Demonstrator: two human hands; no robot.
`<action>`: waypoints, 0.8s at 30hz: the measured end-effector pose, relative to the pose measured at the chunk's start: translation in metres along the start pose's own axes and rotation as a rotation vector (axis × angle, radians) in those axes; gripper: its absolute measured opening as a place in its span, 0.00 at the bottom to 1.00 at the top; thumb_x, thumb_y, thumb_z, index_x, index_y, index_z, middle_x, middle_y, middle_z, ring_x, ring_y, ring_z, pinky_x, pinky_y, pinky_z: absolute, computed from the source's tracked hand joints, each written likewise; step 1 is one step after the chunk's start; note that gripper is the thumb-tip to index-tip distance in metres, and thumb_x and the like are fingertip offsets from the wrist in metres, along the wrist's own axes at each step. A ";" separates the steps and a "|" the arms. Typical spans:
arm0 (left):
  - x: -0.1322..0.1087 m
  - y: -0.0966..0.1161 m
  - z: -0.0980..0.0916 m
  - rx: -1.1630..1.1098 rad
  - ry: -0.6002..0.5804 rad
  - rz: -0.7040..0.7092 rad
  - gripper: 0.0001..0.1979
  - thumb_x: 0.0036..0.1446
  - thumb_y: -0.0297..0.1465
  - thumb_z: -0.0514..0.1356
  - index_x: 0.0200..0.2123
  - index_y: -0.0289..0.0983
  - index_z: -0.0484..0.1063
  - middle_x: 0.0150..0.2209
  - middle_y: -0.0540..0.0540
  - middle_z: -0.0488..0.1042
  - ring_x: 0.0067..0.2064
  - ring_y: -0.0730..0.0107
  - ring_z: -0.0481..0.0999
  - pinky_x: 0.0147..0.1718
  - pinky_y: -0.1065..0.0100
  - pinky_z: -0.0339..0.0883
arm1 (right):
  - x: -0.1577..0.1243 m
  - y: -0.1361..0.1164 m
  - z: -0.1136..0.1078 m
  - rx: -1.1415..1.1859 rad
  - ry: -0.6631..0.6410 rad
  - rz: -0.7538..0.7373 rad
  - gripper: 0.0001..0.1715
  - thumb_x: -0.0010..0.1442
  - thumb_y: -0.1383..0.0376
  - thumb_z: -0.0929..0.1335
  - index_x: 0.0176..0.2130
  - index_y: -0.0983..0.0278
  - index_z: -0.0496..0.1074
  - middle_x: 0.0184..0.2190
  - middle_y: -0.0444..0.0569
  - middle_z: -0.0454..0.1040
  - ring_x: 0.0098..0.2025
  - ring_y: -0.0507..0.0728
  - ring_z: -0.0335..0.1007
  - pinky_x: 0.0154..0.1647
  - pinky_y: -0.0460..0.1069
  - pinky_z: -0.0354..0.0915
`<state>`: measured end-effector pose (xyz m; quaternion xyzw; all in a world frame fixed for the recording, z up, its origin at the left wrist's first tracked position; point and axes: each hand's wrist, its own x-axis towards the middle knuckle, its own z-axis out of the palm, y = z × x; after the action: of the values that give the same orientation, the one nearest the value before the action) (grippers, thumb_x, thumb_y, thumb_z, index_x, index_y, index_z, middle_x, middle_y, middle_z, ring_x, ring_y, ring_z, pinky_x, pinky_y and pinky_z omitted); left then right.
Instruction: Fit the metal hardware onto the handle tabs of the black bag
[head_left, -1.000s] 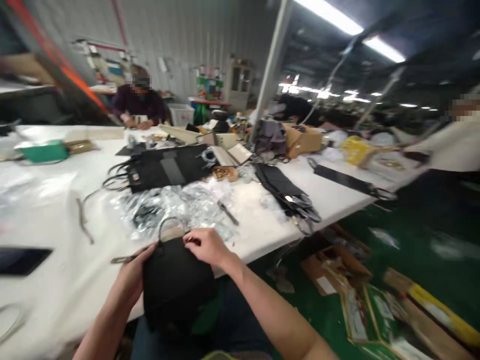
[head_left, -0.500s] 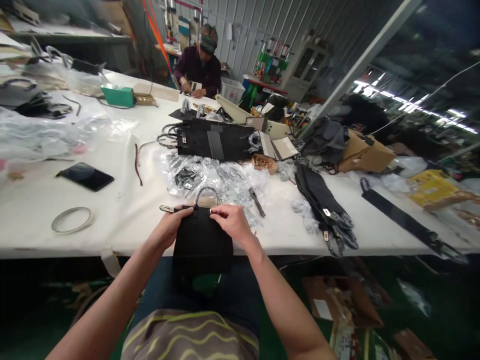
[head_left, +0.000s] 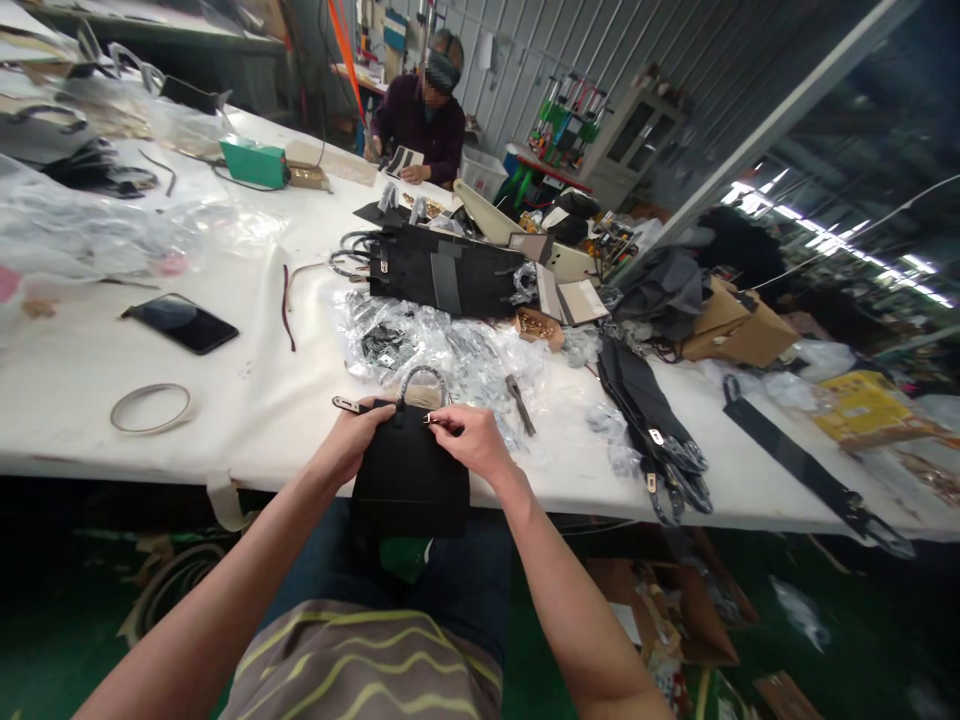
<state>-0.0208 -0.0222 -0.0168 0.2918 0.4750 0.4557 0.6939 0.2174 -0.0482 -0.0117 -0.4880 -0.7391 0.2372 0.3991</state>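
A small black handbag (head_left: pixel 411 475) stands at the table's front edge, against my lap. Its looped handle (head_left: pixel 424 376), wrapped in clear plastic, rises from the top. My left hand (head_left: pixel 360 437) grips the bag's upper left edge, thumb on the front. Past those fingers a strap end with a metal plate (head_left: pixel 346 404) sticks out to the left. At the upper right of the bag, my right hand (head_left: pixel 472 440) pinches a small shiny metal piece (head_left: pixel 428 419) between thumb and fingertips. Whether that piece is fixed to the bag I cannot tell.
Behind the bag lie crumpled clear plastic (head_left: pixel 450 345) and stacked black bag panels (head_left: pixel 480 275). A phone (head_left: pixel 184 322) and a tape roll (head_left: pixel 151 408) are on the left. Black straps (head_left: pixel 645 420) lie to the right. A co-worker (head_left: pixel 424 120) sits across the table.
The camera view has shifted slightly. Both my hands keep their places on the bag. The co-worker's hands have raised and tilted a light and dark panel.
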 end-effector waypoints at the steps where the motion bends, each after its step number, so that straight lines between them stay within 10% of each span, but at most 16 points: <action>1: 0.000 0.000 0.000 -0.005 -0.001 -0.003 0.24 0.41 0.39 0.80 0.42 0.36 0.87 0.35 0.42 0.86 0.37 0.56 0.85 0.36 0.64 0.77 | 0.000 0.000 0.001 0.000 0.003 0.001 0.12 0.68 0.69 0.76 0.47 0.58 0.91 0.43 0.48 0.91 0.40 0.60 0.89 0.44 0.52 0.81; 24: -0.002 -0.003 0.002 0.046 0.064 0.030 0.26 0.40 0.41 0.77 0.43 0.36 0.88 0.36 0.41 0.87 0.37 0.57 0.83 0.36 0.64 0.75 | 0.001 0.003 0.006 -0.001 -0.015 0.007 0.10 0.66 0.69 0.76 0.44 0.58 0.91 0.43 0.49 0.91 0.40 0.60 0.89 0.42 0.52 0.82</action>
<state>-0.0183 -0.0248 -0.0177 0.3000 0.5028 0.4642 0.6647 0.2139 -0.0463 -0.0171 -0.4890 -0.7405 0.2417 0.3926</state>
